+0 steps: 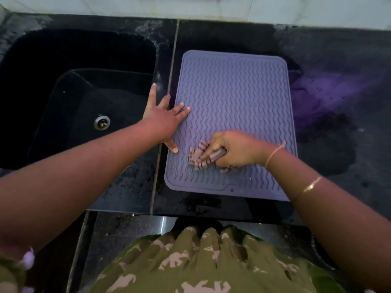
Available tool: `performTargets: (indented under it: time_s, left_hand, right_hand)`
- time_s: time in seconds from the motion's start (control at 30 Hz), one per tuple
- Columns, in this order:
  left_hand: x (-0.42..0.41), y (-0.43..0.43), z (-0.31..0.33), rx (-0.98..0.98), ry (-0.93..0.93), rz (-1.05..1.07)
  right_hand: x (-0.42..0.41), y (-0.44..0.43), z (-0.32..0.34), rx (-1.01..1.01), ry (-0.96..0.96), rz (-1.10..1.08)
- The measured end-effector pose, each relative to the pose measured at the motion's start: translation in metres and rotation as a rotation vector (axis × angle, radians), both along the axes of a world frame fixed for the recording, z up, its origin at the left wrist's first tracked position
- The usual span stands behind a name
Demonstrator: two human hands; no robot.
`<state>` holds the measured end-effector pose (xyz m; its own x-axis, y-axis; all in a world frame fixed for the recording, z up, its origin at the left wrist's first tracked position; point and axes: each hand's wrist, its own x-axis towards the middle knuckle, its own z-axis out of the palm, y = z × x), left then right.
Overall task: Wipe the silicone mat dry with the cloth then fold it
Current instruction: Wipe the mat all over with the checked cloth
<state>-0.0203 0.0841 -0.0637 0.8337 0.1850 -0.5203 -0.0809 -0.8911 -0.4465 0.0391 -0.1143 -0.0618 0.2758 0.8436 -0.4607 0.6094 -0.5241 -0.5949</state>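
Observation:
A purple silicone mat [232, 98] with wavy ridges lies flat on the black counter, right of the sink. My left hand [163, 119] rests spread on the mat's left edge, fingers apart, pressing it down. My right hand [234, 148] is on the mat's lower middle, closed around a bunched striped cloth [198, 157] that touches the mat. Part of the cloth is hidden under my fingers.
A deep black sink [80, 98] with a metal drain [102, 122] lies to the left. The dark counter [338, 102] looks wet to the right of the mat. The counter's front edge [211, 214] runs just below the mat, near my patterned clothing.

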Motion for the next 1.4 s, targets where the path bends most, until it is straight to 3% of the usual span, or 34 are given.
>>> performTargets:
  time_s: [0.13, 0.27, 0.3, 0.43, 0.53, 0.63, 0.73, 0.83, 1.03, 1.1, 1.2, 1.23, 1.3, 1.4]
  left_hand:
    - [0.001, -0.004, 0.005, -0.014, 0.043, 0.013]
    - [0.019, -0.008, 0.02, -0.036, 0.18, -0.006]
    - [0.03, -0.009, 0.024, -0.07, 0.173, -0.017]
    - [0.083, -0.001, 0.041, -0.31, -0.107, 0.032]
    - [0.112, -0.002, 0.033, -0.319, -0.136, 0.016]
    - [0.119, -0.013, 0.012, -0.137, -0.011, -0.094]
    - [0.123, -0.01, 0.002, -0.127, -0.017, -0.1]
    - [0.12, -0.005, 0.001, -0.182, -0.034, -0.058]
    - [0.121, -0.003, -0.002, -0.228, -0.046, -0.054]
    - [0.12, -0.002, -0.003, -0.238, -0.044, -0.059]
    - [0.121, -0.002, -0.002, -0.243, -0.018, -0.053]
    - [0.122, -0.004, -0.001, -0.218, -0.002, -0.056]
    - [0.125, -0.008, 0.001, -0.151, 0.036, -0.061]
    - [0.128, -0.014, 0.003, -0.085, 0.074, -0.057]
  right_hand:
    - [-0.007, -0.015, -0.003, -0.032, 0.143, 0.03]
    - [0.02, -0.021, 0.008, 0.133, 0.579, -0.361]
    - [0.032, -0.019, 0.011, 0.22, 0.593, -0.459]
    - [0.094, 0.009, 0.021, 0.496, 0.352, -0.77]
    - [0.138, 0.038, 0.016, 0.542, 0.054, -0.897]
    - [0.155, 0.056, -0.002, 0.371, -0.118, -0.855]
    - [0.146, 0.063, -0.025, 0.044, -0.383, -0.667]
    - [0.129, 0.061, -0.027, 0.038, -0.534, -0.562]
    - [0.08, 0.02, -0.024, 0.037, -0.519, -0.349]
    - [0.083, 0.014, -0.017, 0.066, -0.337, -0.388]
    - [0.104, 0.023, 0.0, 0.282, 0.121, -0.68]
    - [0.118, 0.03, 0.001, 0.38, 0.113, -0.761]
    - [0.15, 0.05, 0.0, 0.468, -0.127, -0.783]
    - [0.183, 0.081, -0.006, 0.277, -0.272, -0.68]
